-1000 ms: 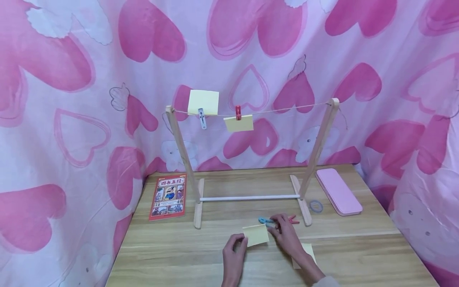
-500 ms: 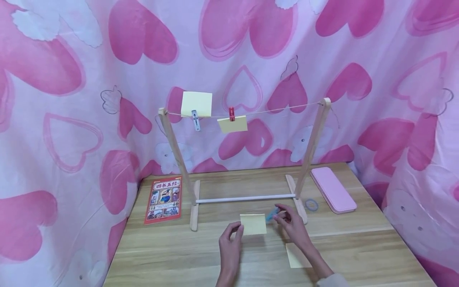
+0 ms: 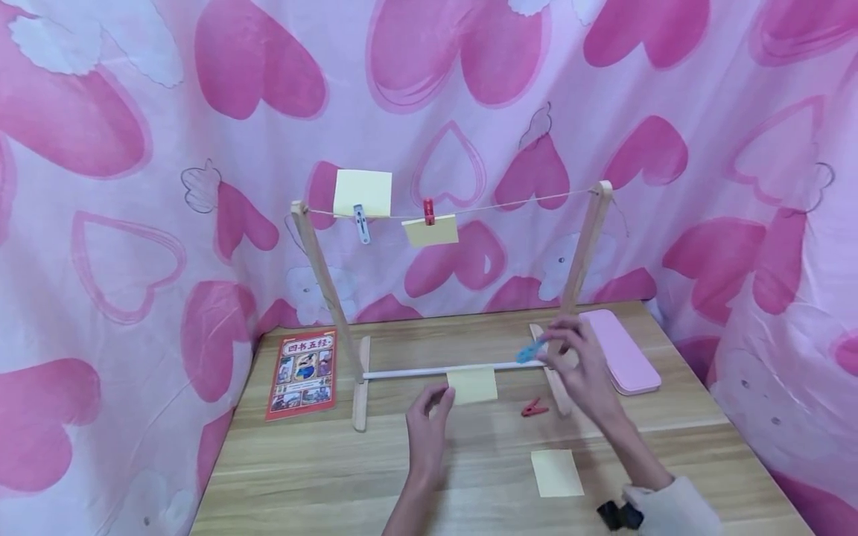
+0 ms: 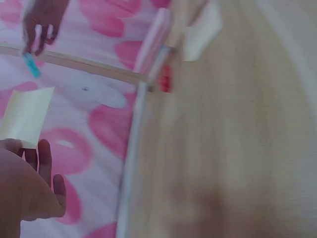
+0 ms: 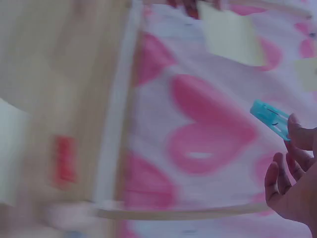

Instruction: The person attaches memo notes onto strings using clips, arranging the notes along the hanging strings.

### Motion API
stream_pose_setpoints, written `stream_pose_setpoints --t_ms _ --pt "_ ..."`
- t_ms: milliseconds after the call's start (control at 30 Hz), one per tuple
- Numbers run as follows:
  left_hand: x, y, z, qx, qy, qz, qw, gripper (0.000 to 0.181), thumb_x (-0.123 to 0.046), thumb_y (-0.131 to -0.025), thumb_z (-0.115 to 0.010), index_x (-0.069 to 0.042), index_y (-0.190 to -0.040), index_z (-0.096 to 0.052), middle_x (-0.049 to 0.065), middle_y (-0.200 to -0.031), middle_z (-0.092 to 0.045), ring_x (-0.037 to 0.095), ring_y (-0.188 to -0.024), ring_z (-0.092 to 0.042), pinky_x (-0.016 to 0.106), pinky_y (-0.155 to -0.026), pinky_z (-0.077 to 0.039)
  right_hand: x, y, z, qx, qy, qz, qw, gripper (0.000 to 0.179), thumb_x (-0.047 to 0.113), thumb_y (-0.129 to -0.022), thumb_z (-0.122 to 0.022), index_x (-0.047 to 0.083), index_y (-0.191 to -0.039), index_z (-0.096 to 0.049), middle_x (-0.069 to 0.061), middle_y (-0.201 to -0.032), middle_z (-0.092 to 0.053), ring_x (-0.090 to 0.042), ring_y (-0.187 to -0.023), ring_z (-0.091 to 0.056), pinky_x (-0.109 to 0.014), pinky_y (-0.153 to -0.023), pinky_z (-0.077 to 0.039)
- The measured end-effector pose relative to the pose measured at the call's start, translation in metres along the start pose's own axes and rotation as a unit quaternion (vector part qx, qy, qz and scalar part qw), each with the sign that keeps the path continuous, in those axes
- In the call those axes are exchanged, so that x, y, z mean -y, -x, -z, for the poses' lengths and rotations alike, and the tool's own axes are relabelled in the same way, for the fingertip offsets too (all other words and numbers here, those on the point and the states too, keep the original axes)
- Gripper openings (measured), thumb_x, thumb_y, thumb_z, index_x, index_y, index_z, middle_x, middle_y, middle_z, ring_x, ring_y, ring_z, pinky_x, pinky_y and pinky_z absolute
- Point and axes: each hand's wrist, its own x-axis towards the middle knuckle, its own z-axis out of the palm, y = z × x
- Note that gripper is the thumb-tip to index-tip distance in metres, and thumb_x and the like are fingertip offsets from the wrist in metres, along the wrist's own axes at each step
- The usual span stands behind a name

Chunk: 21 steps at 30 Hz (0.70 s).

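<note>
My left hand (image 3: pixel 427 428) pinches a yellow sticky note (image 3: pixel 473 385) by its left edge, raised off the table in front of the white crossbar. My right hand (image 3: pixel 582 365) holds a blue clothespin (image 3: pixel 529 351) between thumb and fingertips, near the rack's right post; the right wrist view shows the same blue clothespin (image 5: pixel 270 119) plainly. On the string (image 3: pixel 516 203) above, a pale blue clothespin (image 3: pixel 362 224) clips one note (image 3: pixel 363 192) that stands upward. A red clothespin (image 3: pixel 429 211) beside it clips a hanging note (image 3: pixel 431 231).
A red clothespin (image 3: pixel 534 407) and a yellow note (image 3: pixel 558 473) lie on the table (image 3: pixel 315 476). The wooden rack has a left post (image 3: pixel 328 286) and a right post (image 3: pixel 588 246). A red booklet (image 3: pixel 303 374) lies left, a pink case (image 3: pixel 620 353) right.
My right hand has picked up the blue clothespin from beside the red one and lifted it up and rightward. My left hand has raised its note toward the rack. The head view has shifted slightly.
</note>
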Motion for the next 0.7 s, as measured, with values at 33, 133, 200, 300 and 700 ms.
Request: stream_pose_setpoints --t_ms 33,133,200,300,700 --pt "-0.007 -0.004 -0.002 -0.001 0.007 -0.002 1.0000 0.022 -0.024 -0.106 -0.075 -0.007 -0.120 -0.078 0.006 -0.114 -0.077 0.015 -0.111 -0.070 0.029 -0.102 -0.054 0.009 -0.011 0.008 -0.004 0.006 0.017 0.9998 0.031 -0.020 -0.076 -0.084 -0.008 -0.103 -0.075 -0.014 -0.124 -0.061 0.001 -0.116 -0.053 -0.012 -0.085 -0.046" --pt "-0.030 -0.017 -0.008 -0.014 0.024 -0.021 0.9994 0.024 -0.026 -0.105 -0.076 -0.007 -0.119 -0.080 0.007 -0.112 -0.078 0.014 -0.107 -0.069 0.024 -0.096 -0.056 0.037 -0.042 0.027 -0.003 0.010 0.052 0.9986 0.033 -0.022 -0.075 -0.084 -0.008 -0.104 -0.077 -0.012 -0.124 -0.061 -0.002 -0.123 -0.053 -0.013 -0.094 -0.046" --pt "-0.044 -0.025 -0.013 -0.025 0.031 -0.037 0.9985 0.022 -0.025 -0.104 -0.079 -0.007 -0.116 -0.082 0.007 -0.109 -0.077 0.014 -0.102 -0.068 0.023 -0.091 -0.056 0.053 -0.059 0.037 0.004 0.014 0.068 0.9976 0.034 -0.024 -0.075 -0.084 -0.007 -0.104 -0.078 -0.014 -0.125 -0.061 -0.004 -0.127 -0.054 -0.012 -0.098 -0.046" --pt "-0.063 -0.036 -0.020 -0.040 0.033 -0.055 0.9971 0.020 -0.022 -0.101 -0.082 -0.006 -0.111 -0.084 0.003 -0.101 -0.074 0.013 -0.094 -0.064 0.022 -0.084 -0.053 0.071 -0.081 0.047 0.022 0.021 0.083 0.9961 0.035 -0.024 -0.076 -0.084 -0.006 -0.106 -0.079 -0.018 -0.127 -0.059 -0.003 -0.132 -0.053 -0.011 -0.103 -0.045" --pt "-0.143 -0.077 -0.044 0.006 0.086 -0.120 0.9891 0.020 -0.019 -0.100 -0.081 -0.002 -0.111 -0.085 -0.007 -0.079 -0.058 0.009 -0.077 -0.051 0.019 -0.067 -0.042 0.116 -0.167 0.055 0.043 0.018 0.118 0.9919 0.023 -0.019 -0.080 -0.087 -0.012 -0.100 -0.078 0.017 -0.123 -0.050 -0.006 -0.125 -0.049 -0.025 -0.109 -0.040"
